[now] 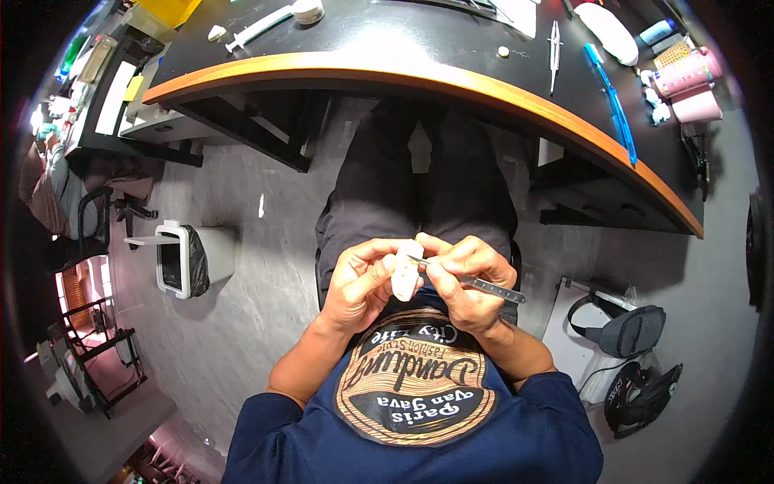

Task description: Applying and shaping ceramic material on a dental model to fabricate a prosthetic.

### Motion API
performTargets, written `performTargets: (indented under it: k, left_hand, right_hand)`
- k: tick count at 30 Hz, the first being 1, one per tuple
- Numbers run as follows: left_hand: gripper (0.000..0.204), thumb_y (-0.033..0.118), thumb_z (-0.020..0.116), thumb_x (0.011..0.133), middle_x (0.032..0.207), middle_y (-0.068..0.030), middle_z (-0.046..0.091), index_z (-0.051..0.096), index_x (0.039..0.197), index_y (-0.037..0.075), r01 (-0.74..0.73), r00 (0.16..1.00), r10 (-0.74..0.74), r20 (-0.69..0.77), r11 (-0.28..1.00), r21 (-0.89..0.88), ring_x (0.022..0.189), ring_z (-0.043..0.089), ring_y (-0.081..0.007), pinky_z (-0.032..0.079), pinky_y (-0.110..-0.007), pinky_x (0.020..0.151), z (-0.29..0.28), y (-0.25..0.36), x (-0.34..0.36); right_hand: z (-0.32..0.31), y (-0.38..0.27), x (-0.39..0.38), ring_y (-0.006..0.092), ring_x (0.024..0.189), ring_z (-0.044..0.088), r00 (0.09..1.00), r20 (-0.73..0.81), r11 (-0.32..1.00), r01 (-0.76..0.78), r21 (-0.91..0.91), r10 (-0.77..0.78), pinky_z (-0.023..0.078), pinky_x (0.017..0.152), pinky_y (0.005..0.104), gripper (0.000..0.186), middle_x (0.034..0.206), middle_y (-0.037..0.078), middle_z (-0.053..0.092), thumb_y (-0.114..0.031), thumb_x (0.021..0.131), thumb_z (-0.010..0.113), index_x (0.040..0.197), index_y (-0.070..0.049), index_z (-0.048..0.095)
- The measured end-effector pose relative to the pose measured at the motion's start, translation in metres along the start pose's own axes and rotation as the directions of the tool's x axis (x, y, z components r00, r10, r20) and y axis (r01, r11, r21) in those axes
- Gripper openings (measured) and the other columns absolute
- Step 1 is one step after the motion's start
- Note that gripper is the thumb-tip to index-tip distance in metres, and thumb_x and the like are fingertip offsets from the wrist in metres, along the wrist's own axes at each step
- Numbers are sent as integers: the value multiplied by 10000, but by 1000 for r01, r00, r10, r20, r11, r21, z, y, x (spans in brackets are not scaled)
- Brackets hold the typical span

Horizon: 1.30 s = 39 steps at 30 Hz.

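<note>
Above my lap, in front of my chest, my left hand point(357, 284) pinches a small white lump point(405, 281) that looks like plaster. Its surface is uneven, and my fingers cover part of it. My right hand point(470, 281) grips a scalpel point(493, 288) with a flat grey metal handle, much like a pen. The handle's end points out to the right, past my palm. The scalpel's thin tip meets the upper part of the white lump. Fingertips of both hands come close together around the piece.
The black desk with an orange edge point(387, 62) curves ahead of my knees. On it lie a syringe point(262, 28), a white jar point(308, 11), silver tweezers point(555, 55), and a blue toothbrush-like tool point(614, 101). A lidded bin point(222, 254) stands left; a grey bag point(633, 332) lies right.
</note>
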<state>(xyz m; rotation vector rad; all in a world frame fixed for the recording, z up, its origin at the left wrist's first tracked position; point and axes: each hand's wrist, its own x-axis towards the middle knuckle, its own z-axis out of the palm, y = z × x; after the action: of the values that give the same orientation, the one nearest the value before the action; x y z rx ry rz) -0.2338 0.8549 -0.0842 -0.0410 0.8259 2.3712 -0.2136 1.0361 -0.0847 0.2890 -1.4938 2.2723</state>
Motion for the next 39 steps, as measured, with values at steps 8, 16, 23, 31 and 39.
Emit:
performTargets:
  k: [8, 16, 23, 31, 39]
  left_hand:
    - [324, 128, 615, 1039, 1152, -218, 721, 616, 1302, -60, -9, 1000, 9, 1, 1000, -1, 1012, 745, -271, 614, -371, 926, 3, 1, -1]
    - [329, 153, 635, 1022, 1111, -231, 724, 615, 1265, -68, -22, 998, 24, -58, 999, 39, 973, 759, -291, 643, -389, 901, -1, -3, -3]
    - [330, 144, 627, 1032, 1137, -211, 722, 614, 1287, -66, -9, 1000, 9, -9, 1000, 22, 989, 751, -271, 628, -365, 891, 0, -1, -1]
    - [344, 133, 626, 1036, 1172, -201, 719, 604, 1317, -65, 5, 1000, -5, 25, 1000, 2, 1016, 746, -259, 615, -363, 914, 0, -1, 0]
    - [337, 155, 638, 1025, 1130, -226, 719, 613, 1272, -73, -15, 999, 17, -48, 999, 41, 975, 756, -295, 638, -391, 896, -1, -5, -1]
  right_hand:
    - [4, -2, -2, 219, 827, 735, 1000, -19, 1000, -7, -11, 7, 567, 1015, 564, 167, 845, 126, 683, 141, 857, 731, 917, -4, 674]
    - [1, 1, -4, 215, 844, 737, 1000, 29, 999, 14, -43, -13, 562, 1024, 562, 171, 858, 114, 673, 133, 870, 722, 933, -12, 658]
    - [7, -3, -4, 196, 823, 735, 999, -48, 1000, -21, 0, 21, 575, 1006, 550, 150, 840, 117, 680, 120, 868, 735, 903, -8, 664]
    - [3, -3, -3, 192, 809, 731, 1000, -14, 998, 3, -61, -4, 575, 1006, 547, 156, 832, 106, 682, 122, 856, 743, 890, -11, 669]
    - [0, -2, -5, 198, 794, 726, 999, 36, 997, 32, -74, -29, 573, 1010, 548, 167, 835, 119, 682, 132, 846, 738, 905, -3, 661]
